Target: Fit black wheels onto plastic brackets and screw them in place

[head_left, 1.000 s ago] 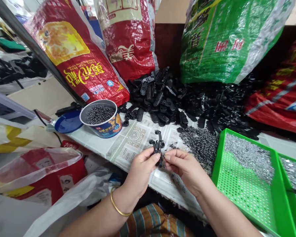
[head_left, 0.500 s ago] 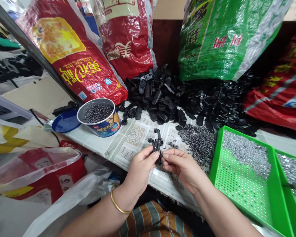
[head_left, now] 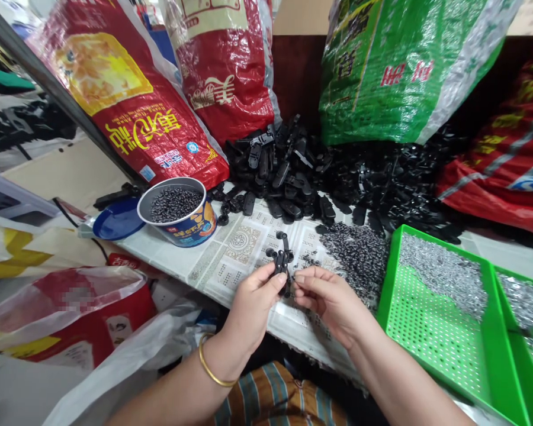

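My left hand point(head_left: 256, 302) pinches a black jointed plastic part point(head_left: 283, 260) between thumb and fingers, above the front of the patterned tabletop point(head_left: 237, 269). The part has several arms with round ends; its lower portion is hidden by my fingers. Close to its right side is my right hand point(head_left: 322, 296), thumb and index finger pressed together. Whatever is between those fingertips is too small to make out. To the right of the hands lies a heap of tiny black and silver pieces point(head_left: 357, 254).
Behind lie piles of black plastic parts point(head_left: 293, 171). A tub point(head_left: 190, 228) of small pieces stands left, beside a blue lid point(head_left: 118, 219). Green perforated trays point(head_left: 444, 349) with small shiny metal pieces sit right. Red sacks point(head_left: 137, 130) and a green sack point(head_left: 391, 89) stand at the back.
My right fingertips have drawn very slightly away from the black part. My left hand keeps the same hold. The view has shifted a little.
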`<state>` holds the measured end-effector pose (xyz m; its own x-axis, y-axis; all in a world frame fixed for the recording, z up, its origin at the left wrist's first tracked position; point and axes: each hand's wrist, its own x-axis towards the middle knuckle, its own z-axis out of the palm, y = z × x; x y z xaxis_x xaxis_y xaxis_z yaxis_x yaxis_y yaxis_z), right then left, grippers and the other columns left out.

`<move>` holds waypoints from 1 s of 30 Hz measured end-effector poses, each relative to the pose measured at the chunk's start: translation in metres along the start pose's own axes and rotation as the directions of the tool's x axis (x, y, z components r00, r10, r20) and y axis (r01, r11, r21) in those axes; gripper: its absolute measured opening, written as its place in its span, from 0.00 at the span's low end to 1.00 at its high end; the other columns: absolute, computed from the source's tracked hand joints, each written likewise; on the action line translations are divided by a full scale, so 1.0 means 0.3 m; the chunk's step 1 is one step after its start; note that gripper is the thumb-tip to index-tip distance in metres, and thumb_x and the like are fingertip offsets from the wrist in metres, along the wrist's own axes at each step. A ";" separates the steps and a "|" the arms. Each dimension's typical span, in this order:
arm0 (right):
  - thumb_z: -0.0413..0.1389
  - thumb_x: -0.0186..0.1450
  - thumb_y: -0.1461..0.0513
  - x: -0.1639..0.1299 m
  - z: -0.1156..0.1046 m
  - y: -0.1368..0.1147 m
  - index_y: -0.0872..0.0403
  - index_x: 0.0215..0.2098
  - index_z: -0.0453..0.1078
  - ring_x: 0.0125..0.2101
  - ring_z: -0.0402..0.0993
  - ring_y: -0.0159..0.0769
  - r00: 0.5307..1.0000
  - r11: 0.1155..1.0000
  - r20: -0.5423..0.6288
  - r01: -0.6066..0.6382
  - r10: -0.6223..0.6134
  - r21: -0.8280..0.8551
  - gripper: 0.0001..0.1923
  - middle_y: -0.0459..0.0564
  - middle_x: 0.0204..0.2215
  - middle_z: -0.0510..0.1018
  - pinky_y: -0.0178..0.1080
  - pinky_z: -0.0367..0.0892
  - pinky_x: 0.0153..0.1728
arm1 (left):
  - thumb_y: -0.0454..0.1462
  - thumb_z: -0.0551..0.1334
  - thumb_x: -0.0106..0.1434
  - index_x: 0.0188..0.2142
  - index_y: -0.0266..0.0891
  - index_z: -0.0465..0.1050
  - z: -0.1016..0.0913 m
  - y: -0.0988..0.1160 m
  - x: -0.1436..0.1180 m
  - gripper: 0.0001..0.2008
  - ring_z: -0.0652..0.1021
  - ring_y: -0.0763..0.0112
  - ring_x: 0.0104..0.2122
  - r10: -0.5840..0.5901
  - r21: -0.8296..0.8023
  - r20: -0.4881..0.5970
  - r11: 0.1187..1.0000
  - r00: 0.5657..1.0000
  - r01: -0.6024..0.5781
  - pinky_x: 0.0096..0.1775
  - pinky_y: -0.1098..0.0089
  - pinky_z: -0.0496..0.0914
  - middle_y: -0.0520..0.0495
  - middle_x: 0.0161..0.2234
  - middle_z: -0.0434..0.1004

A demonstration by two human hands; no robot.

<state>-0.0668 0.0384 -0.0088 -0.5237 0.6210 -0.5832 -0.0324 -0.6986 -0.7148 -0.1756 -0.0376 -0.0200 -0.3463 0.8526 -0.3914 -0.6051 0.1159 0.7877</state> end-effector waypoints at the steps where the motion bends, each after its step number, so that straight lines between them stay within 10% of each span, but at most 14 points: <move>1: 0.66 0.45 0.62 -0.002 0.000 0.000 0.58 0.24 0.71 0.20 0.69 0.24 1.000 1.000 0.006 0.003 -0.003 0.000 0.11 0.45 0.19 0.74 0.26 0.68 0.24 | 0.36 0.64 0.53 0.37 0.37 0.74 0.000 -0.001 0.001 0.10 0.70 0.73 0.31 -0.006 -0.006 -0.001 1.000 1.000 0.006 0.34 0.71 0.64 0.49 0.33 0.74; 30: 0.66 0.45 0.59 0.013 -0.004 0.033 0.58 0.24 0.71 0.20 0.66 0.25 0.994 0.992 0.002 0.111 -0.111 -0.053 0.13 0.44 0.17 0.72 0.29 0.64 0.25 | 0.33 0.64 0.51 0.37 0.36 0.73 0.009 -0.005 0.008 0.11 0.72 0.71 0.34 -0.022 0.011 0.039 1.000 0.999 0.021 0.38 0.70 0.65 0.48 0.32 0.74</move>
<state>-0.0681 0.0343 -0.0186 -0.5186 0.6937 -0.4998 -0.0446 -0.6057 -0.7944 -0.1736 -0.0344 -0.0209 -0.3046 0.8692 -0.3895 -0.6041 0.1399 0.7845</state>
